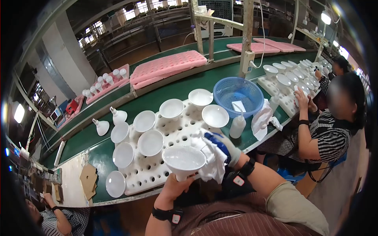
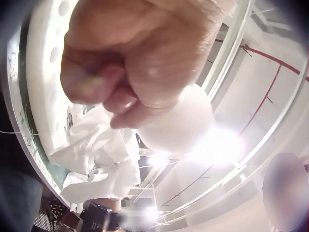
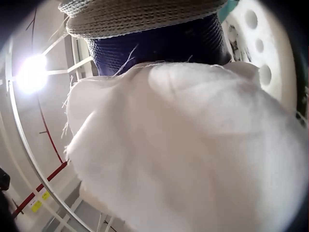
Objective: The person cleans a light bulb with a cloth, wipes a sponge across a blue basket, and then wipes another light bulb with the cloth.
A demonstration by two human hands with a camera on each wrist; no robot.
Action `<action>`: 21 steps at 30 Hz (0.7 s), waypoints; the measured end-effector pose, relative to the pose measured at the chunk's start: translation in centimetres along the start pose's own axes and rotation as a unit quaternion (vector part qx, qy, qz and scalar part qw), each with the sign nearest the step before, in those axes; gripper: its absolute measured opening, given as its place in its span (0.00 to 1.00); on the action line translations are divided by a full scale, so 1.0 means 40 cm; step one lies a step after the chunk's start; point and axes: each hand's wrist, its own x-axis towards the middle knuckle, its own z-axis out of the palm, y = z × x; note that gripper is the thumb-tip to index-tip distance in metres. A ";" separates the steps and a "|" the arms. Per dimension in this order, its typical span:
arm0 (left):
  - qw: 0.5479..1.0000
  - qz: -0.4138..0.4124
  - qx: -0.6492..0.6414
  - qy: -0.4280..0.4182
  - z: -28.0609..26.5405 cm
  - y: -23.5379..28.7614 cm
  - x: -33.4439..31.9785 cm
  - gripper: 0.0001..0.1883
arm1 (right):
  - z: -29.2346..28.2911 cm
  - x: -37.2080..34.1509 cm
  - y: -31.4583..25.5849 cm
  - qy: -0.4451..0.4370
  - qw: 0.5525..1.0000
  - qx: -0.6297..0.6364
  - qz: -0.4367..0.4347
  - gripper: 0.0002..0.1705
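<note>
My left hand (image 1: 176,187) is gripping a white lamp (image 1: 184,157) by its neck above the edge of the foam tray (image 1: 177,134); my gloved right hand (image 1: 227,147) is clutching a cloth (image 1: 210,157) at the lamp's side, fingertips hidden. Other lamps (image 1: 151,142) are sitting along the tray; right of it, a bottle (image 1: 237,128) is standing before a blue basket (image 1: 254,103); beyond it, pink slabs (image 1: 169,67) are lying.

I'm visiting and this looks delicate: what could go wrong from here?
The held lamp might slip: the left hand grips it by its narrow end while the right hand holds a cloth at its rim. The bottle stands near that hand, so a wide swing could tip it.
</note>
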 end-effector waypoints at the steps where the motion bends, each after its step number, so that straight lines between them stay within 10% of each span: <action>1: 0.998 0.007 0.055 0.037 -0.003 0.004 -0.001 0.12 | 0.001 0.000 0.020 0.009 1.000 0.017 -0.007 0.24; 3: 0.992 -0.012 0.106 0.070 -0.010 0.002 0.004 0.13 | -0.012 0.017 -0.015 0.015 0.988 0.134 0.075 0.21; 6: 0.965 0.027 0.236 0.113 -0.023 -0.022 0.024 0.17 | -0.042 0.060 -0.094 0.025 0.854 0.382 0.352 0.21; 7: 0.957 0.024 0.264 0.118 -0.014 -0.008 0.021 0.19 | -0.005 0.038 -0.058 0.011 0.932 0.258 0.253 0.23; 9: 0.948 0.019 0.293 0.123 -0.004 0.008 0.014 0.21 | 0.020 0.014 -0.045 0.002 0.942 0.262 0.210 0.22; 10: 0.946 0.026 0.297 0.131 -0.001 0.013 0.012 0.21 | 0.007 0.028 -0.084 0.012 0.887 0.367 0.278 0.21; 21: 0.933 0.072 0.320 0.149 -0.012 0.003 0.017 0.22 | 0.003 0.036 -0.089 0.011 0.851 0.403 0.338 0.27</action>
